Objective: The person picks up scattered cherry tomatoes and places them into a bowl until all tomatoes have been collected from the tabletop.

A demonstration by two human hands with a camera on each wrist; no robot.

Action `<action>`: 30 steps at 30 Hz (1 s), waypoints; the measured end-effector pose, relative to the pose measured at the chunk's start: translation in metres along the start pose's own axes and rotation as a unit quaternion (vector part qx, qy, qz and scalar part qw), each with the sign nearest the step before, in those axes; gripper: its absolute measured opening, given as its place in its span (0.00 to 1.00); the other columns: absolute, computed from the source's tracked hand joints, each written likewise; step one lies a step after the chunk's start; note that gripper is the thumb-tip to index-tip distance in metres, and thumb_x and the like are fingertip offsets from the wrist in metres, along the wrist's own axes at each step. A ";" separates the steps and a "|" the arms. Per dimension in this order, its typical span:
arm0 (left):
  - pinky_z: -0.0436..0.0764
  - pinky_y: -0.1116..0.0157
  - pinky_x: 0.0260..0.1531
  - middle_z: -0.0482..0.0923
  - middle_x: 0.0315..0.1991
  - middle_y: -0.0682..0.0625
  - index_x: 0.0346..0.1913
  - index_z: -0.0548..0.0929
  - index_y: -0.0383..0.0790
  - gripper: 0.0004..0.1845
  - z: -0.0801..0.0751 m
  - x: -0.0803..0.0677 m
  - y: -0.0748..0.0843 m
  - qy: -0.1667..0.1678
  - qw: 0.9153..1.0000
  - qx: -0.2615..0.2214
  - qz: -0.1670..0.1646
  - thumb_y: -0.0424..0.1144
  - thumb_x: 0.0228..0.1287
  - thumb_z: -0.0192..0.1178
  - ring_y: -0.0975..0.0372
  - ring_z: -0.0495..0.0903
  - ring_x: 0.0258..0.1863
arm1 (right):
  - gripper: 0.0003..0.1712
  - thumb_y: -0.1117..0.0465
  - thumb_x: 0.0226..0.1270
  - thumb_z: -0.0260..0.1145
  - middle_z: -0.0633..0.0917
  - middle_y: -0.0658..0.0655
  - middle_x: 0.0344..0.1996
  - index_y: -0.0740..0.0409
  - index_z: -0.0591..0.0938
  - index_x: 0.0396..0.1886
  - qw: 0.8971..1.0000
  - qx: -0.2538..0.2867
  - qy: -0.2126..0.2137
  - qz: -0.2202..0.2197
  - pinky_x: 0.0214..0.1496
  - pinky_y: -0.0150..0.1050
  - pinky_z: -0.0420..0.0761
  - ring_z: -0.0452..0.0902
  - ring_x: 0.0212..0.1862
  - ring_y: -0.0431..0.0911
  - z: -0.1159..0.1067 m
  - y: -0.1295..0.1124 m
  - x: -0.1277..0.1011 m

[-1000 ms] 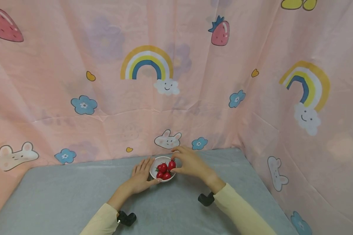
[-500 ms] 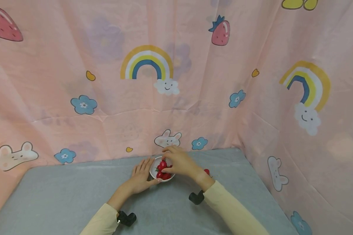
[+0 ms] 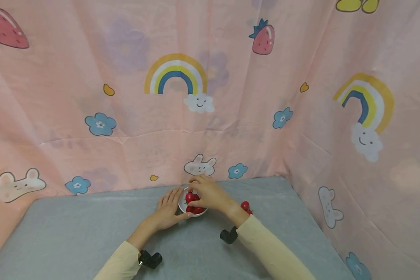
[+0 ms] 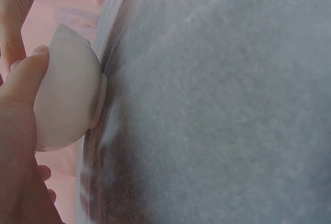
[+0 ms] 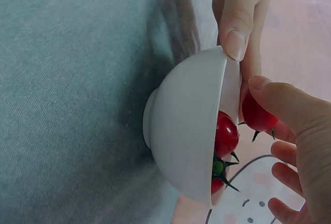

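Small white bowl [image 3: 192, 202] of cherry tomatoes [image 3: 192, 204] near the middle of the grey worktop [image 3: 91, 229], toward the far edge. Left hand [image 3: 168, 212] at the bowl's 9 o'clock side, thumb curled against the rim and fingers round the wall, steadying it. Right hand [image 3: 210, 194] over the bowl from 3 o'clock, thumb and fingers pinching one tomato [image 5: 257, 115] just above the rim. Two more loose tomatoes [image 3: 245, 206] on the worktop at about 3 o'clock from the bowl, beside the right wrist.

Risks, judged from this: round, smooth fruit held only by fingertips, so likely to slip out and roll across the cloth toward the pink curtain [image 3: 210, 97]. Too hard a pinch, and a split skin. Possible snag of the green stems on neighbouring fruit, dragging one over the rim. Light bowl on a narrow foot, easily tipped if the left thumb presses down on the rim. Loose tomatoes close to the right sleeve [image 3: 273, 249], easily knocked away.
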State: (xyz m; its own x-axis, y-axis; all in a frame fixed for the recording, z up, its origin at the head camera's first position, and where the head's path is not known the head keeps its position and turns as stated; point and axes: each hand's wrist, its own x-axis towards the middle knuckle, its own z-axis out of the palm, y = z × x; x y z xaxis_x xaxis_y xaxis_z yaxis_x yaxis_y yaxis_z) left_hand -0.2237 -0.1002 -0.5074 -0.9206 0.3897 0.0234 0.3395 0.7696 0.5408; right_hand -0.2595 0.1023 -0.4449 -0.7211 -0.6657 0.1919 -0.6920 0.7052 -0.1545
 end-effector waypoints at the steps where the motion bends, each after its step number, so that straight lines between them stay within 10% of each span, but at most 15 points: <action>1: 0.48 0.33 0.70 0.49 0.79 0.36 0.78 0.49 0.36 0.53 -0.001 0.000 0.000 -0.001 1.000 0.000 0.001 0.63 0.63 0.61 0.39 0.46 0.78 | 0.23 0.42 0.57 0.74 0.78 0.49 0.62 0.46 0.84 0.49 1.000 0.002 -0.001 0.000 0.71 0.48 0.72 0.69 0.67 0.45 0.000 -0.001 0.000; 30: 0.46 0.34 0.72 0.47 0.80 0.38 0.79 0.47 0.35 0.55 0.001 0.000 -0.006 -0.003 1.000 -0.009 -0.008 0.65 0.62 0.61 0.40 0.44 0.79 | 0.25 0.44 0.58 0.75 0.78 0.53 0.63 0.49 0.85 0.53 1.000 0.027 0.011 0.005 0.74 0.56 0.66 0.69 0.68 0.49 0.001 0.001 -0.002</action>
State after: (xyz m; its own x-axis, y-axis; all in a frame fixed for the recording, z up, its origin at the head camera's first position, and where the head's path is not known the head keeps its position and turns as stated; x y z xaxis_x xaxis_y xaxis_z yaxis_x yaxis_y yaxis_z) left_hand -0.2260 -0.1043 -0.5116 -0.9250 0.3798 0.0095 0.3208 0.7673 0.5553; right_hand -0.2586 0.1043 -0.4467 -0.7279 -0.6525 0.2108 -0.6856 0.6975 -0.2084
